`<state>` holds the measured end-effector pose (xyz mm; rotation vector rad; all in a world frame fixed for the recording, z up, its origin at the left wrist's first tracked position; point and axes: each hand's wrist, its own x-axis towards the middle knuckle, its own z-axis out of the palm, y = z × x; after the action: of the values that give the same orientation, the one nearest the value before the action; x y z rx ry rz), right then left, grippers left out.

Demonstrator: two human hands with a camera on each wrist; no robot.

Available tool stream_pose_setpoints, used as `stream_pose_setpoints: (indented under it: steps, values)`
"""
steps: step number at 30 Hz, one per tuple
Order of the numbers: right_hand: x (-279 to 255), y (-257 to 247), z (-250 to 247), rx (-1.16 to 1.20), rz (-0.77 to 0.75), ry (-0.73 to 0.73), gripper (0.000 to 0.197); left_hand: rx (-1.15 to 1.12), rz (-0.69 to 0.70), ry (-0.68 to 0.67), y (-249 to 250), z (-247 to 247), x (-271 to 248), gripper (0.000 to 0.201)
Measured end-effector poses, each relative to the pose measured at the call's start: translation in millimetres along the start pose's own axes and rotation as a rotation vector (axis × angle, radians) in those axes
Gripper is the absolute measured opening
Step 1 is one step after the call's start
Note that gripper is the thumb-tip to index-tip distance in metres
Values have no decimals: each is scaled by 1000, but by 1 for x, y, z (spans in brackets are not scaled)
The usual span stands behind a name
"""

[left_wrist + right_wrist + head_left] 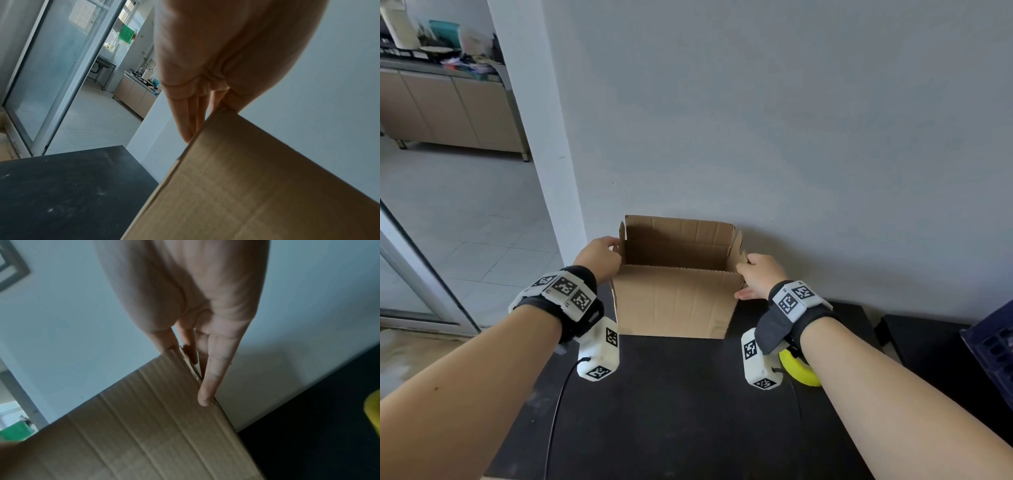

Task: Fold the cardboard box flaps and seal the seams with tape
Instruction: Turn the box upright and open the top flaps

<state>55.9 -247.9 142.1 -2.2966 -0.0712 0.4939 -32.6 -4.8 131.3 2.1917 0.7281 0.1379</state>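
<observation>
Brown cardboard box is sitting on the black table, against the grey wall, top open, flaps standing up. I'm seeing the left hand pressing on the box's left side, fingers straight down the outside, thumb hooking over the top edge. Right hand is mirroring it on the right side, fingers flat along the wall, thumb over the near corner. Yellow tape roll is lying on the table under the right wrist, just right of the box.
</observation>
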Motion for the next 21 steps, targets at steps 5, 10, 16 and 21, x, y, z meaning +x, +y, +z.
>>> stream_pose_setpoints:
  steps: [5,10,16,21]
  values:
    - [15,-10,7,41,-14,19,24,3,-6,30,-6,-2,24,47]
    - [28,-14,8,44,-19,22,25,-9,-5,60,-6,1,43,46]
    - [29,-10,5,104,-46,-36,21,-53,-20,77,-4,2,49,40]
    - [26,11,-18,178,-37,-33,56,-117,59,305,22,4,39,51]
